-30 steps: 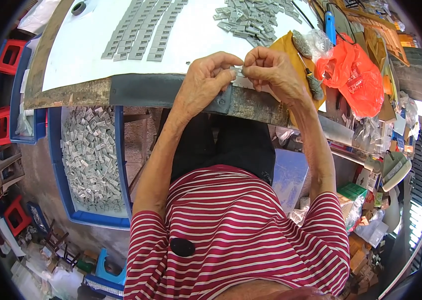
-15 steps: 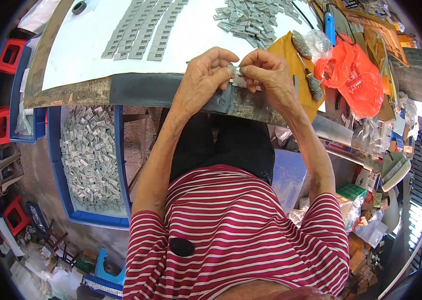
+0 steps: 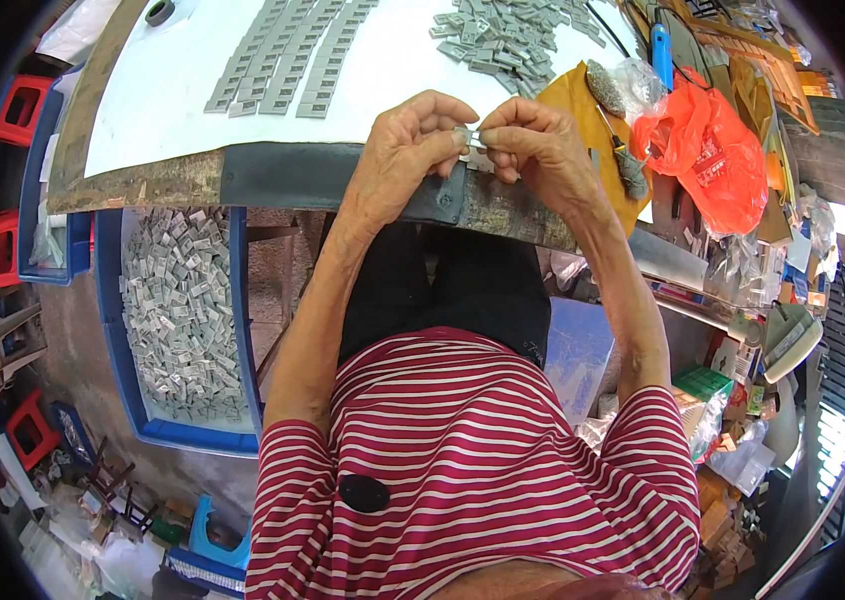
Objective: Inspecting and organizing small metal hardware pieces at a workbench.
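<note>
Nearest, a blue tray of grey pieces is sitting low at the person's left. Above it, at the table's near edge, the left hand and right hand are meeting, fingertips of both pinching one small grey piece between them, its long axis seemingly running hand to hand. Beyond are lying neat grey rows, a loose grey heap, and an orange bag off right.
</note>
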The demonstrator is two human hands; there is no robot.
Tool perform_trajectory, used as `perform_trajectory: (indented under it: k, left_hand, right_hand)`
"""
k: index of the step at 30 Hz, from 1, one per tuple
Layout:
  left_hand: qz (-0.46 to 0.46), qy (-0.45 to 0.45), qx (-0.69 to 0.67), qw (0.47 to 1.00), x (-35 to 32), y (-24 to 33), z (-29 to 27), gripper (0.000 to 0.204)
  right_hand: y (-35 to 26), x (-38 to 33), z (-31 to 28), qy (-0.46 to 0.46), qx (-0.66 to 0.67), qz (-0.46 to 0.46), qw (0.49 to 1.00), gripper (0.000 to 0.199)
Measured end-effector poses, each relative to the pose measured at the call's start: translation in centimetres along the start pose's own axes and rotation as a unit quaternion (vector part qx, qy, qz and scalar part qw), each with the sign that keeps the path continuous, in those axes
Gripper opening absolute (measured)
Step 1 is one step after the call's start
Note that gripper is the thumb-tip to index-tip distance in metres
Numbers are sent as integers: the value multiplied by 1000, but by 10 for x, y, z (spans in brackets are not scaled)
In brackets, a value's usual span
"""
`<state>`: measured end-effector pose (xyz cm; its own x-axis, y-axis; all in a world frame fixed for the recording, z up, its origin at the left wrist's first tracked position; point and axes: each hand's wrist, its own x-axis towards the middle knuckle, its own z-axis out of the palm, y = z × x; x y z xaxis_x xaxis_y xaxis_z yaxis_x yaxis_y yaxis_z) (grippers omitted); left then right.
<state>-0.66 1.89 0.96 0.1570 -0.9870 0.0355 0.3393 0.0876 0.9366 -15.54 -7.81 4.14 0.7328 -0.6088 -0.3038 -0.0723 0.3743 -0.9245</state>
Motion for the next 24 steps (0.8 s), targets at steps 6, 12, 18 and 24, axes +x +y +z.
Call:
perform_trajectory:
  k: [6,12,18,24]
  left_hand:
    - [-4,-8,-23,1000,0,-1,-1,20]
    - [-1,-8,-33,999,-1,-3,0,22]
    - [4,-8,-30,1000,-1,-1,-1,20]
    - [10,-6,-31,999,0,-2,1,20]
  right_hand:
    - [-2,0,-2,-21,-41,-17,999,5]
    - [-2,0,-2,-20,-46,-19,999,5]
    - [-2,3,-2,-28,-39,-13,999,4]
    - [2,5,-3,-35,-50,-41,997,5]
